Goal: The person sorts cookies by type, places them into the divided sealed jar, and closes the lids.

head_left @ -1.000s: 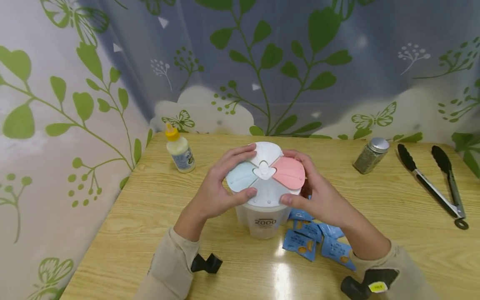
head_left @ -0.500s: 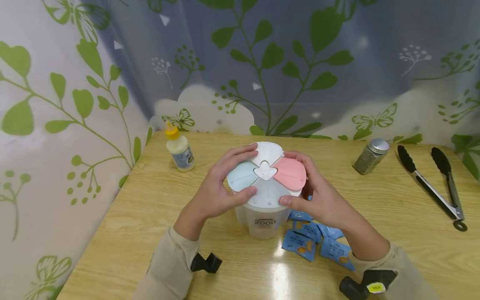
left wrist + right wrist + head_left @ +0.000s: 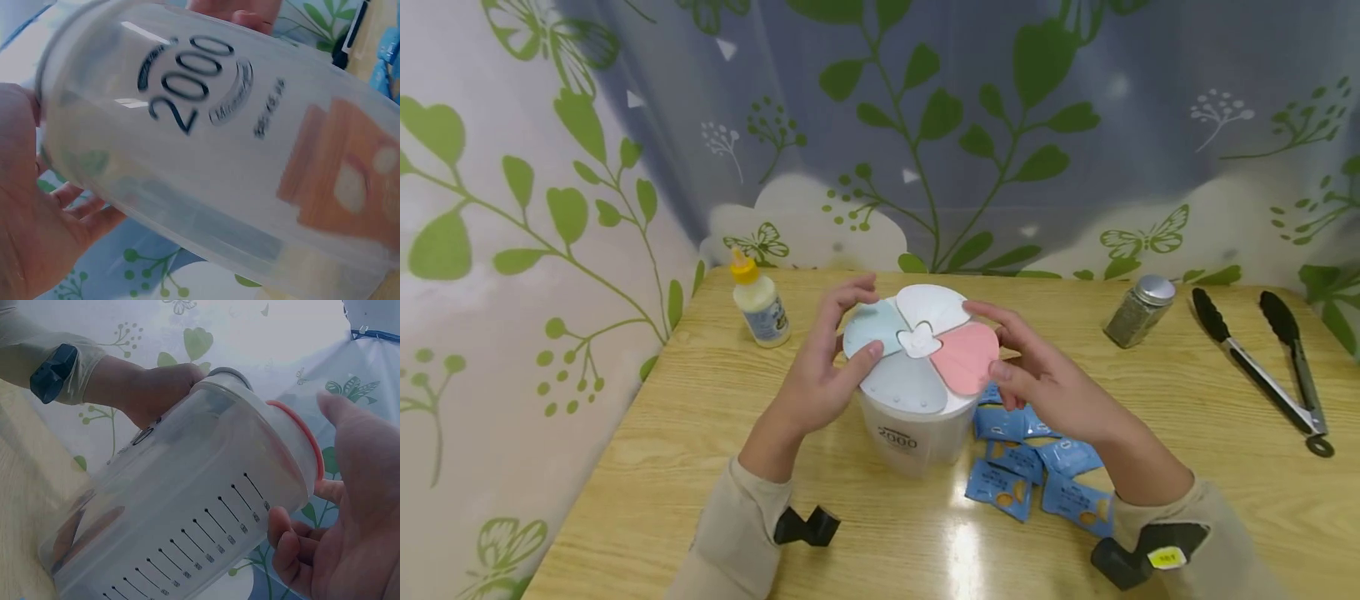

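A clear plastic storage canister [image 3: 917, 437] marked 2000 stands on the table. On top is its lid [image 3: 913, 387] with petal-shaped flaps in white, pink, pale green and pale grey. My left hand [image 3: 816, 375] holds the lid's left side, thumb on top and fingers round the far edge. On the right, my right hand [image 3: 1052, 383] holds the rim by the pink flap, index finger at the back and thumb at the side. Through the canister's wall, orange packets [image 3: 350, 169] show near the bottom in the left wrist view. A printed measuring scale [image 3: 206, 540] runs up one side.
Several blue snack packets [image 3: 1000, 487] lie right of the canister, under the right forearm. A glue bottle [image 3: 762, 308] with a yellow cap stands at back left. Farther right are a spice jar [image 3: 1138, 312] and black-tipped tongs [image 3: 1262, 371]. Patterned curtain [image 3: 880, 125] borders the table.
The canister and lid have turned clockwise seen from above, the 2000 label moving left. Both hands have shifted their hold outward, thumbs sliding off the pale grey flap.
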A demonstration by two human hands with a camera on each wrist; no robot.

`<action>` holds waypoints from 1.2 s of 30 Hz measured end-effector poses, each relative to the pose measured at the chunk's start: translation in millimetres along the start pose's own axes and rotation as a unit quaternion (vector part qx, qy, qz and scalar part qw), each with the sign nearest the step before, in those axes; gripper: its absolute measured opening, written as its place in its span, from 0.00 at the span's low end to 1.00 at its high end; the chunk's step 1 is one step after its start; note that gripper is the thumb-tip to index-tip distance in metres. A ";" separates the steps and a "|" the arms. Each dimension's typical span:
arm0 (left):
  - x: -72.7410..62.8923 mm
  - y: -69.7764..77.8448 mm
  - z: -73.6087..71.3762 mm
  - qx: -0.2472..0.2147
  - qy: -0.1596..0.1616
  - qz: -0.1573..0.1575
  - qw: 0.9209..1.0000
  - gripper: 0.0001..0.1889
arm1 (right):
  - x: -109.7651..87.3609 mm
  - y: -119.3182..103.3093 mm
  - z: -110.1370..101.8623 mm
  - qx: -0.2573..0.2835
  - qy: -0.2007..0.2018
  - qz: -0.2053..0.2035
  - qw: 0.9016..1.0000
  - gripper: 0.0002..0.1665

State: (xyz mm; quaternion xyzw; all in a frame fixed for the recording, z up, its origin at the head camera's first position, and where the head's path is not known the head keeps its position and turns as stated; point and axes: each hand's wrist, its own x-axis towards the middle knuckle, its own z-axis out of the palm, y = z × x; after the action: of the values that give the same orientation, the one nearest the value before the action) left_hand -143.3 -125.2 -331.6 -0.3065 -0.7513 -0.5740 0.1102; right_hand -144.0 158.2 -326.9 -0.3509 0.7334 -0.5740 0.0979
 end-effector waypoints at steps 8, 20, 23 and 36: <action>2.4 6.9 -4.3 0.049 0.067 -0.021 0.996 0.13 | 2.2 0.1 0.9 -0.031 0.036 0.022 0.999 0.30; 0.6 9.6 -5.4 0.053 0.024 -0.002 0.998 0.24 | 4.0 4.3 6.2 -0.013 0.063 -0.030 0.998 0.29; 1.2 8.9 -5.8 0.031 0.046 0.004 0.998 0.17 | 4.0 3.6 7.1 -0.008 0.085 -0.019 0.996 0.27; 2.0 8.4 0.4 0.081 0.005 0.036 0.996 0.23 | 2.9 2.7 7.8 -0.027 0.068 -0.043 0.996 0.39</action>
State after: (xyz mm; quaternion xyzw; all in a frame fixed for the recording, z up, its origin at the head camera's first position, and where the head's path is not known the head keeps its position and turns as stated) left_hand -139.8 -122.8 -324.0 -0.3206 -0.7831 -0.5085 0.1591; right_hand -142.9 150.5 -331.1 -0.3452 0.7378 -0.5799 0.0133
